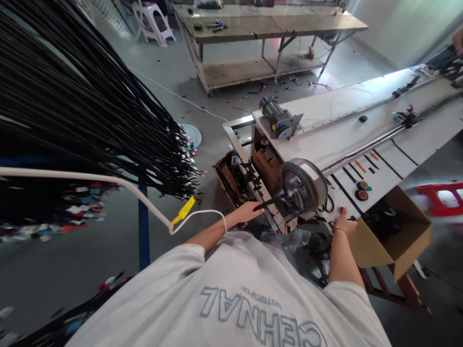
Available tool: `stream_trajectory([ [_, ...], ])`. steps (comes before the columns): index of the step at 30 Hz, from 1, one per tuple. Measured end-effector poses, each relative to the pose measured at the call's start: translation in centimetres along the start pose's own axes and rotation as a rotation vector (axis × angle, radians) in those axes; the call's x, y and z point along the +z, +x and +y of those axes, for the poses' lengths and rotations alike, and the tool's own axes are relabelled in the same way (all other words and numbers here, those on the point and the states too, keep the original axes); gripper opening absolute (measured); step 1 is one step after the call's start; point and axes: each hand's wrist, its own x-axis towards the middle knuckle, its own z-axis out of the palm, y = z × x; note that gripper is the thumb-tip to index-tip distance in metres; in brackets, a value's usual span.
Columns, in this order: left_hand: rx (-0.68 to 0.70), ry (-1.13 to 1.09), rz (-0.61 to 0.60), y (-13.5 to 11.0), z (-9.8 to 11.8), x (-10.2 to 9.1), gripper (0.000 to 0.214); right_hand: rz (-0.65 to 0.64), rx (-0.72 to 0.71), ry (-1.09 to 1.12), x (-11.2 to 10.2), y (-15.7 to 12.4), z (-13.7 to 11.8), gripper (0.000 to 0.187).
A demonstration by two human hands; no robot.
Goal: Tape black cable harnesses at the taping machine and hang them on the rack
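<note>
My left hand (249, 212) is closed around the end of a black cable bundle (272, 201) that runs toward the round taping machine. This machine, a grey metal wheel (304, 185) with a white label, stands at the near-left end of the long white table. At the table's front edge, my right hand (345, 223) has its fingers curled beside a small red button (341, 209); what lies under them is hidden. Black-handled scissors (328, 203) rest between the wheel and my right hand. Tape rolls (361, 194) sit farther right on the table.
Many black cables (108, 96) hang at my left, with a white cord (126, 185) crossing nearby. An open cardboard box (412, 229) stands below the table at right. A motor (277, 115) is mounted behind the wheel. A workbench (267, 26) stands beyond.
</note>
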Motion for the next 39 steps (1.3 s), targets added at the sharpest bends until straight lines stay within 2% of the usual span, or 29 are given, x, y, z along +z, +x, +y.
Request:
stream_trajectory([
  [9,0.059,0.003,0.006,2.7,1.5,0.9,0.031,-0.013,0.011,-0.001,-0.1,-0.1,0.0,0.064],
  [15,0.029,-0.021,0.007,3.0,0.3,1.4,0.03,-0.002,0.011,0.031,0.0,0.1,0.0,0.065],
  [19,-0.003,-0.018,-0.09,2.6,-1.1,0.8,0.028,-0.011,0.025,0.032,-0.1,0.0,-0.2,0.065],
  [22,0.022,-0.131,-0.115,2.3,-1.4,0.4,0.035,-0.015,0.033,0.032,-0.2,-0.2,-0.3,0.065],
  [24,0.074,-0.298,-0.056,2.4,-1.0,0.4,0.041,-0.014,0.036,0.022,-0.2,-0.3,-0.4,0.065],
  [27,0.191,-0.465,0.182,3.1,0.8,0.6,0.058,-0.018,0.032,0.006,-0.2,-0.4,-0.5,0.062],
  [29,0.311,-0.416,0.361,3.8,2.5,0.8,0.079,-0.021,0.034,0.006,-0.3,-0.4,-0.5,0.061],
  [31,0.463,-0.288,0.473,4.5,4.4,1.1,0.093,-0.02,0.032,0.012,-0.4,-0.5,-0.5,0.06],
  [35,0.726,-0.079,0.506,6.4,7.3,2.4,0.098,-0.029,0.038,0.024,-0.7,-0.8,-0.6,0.06],
  [39,0.745,-0.067,0.478,8.3,8.0,4.0,0.077,-0.034,0.062,0.039,-0.8,-0.9,-0.6,0.061],
])
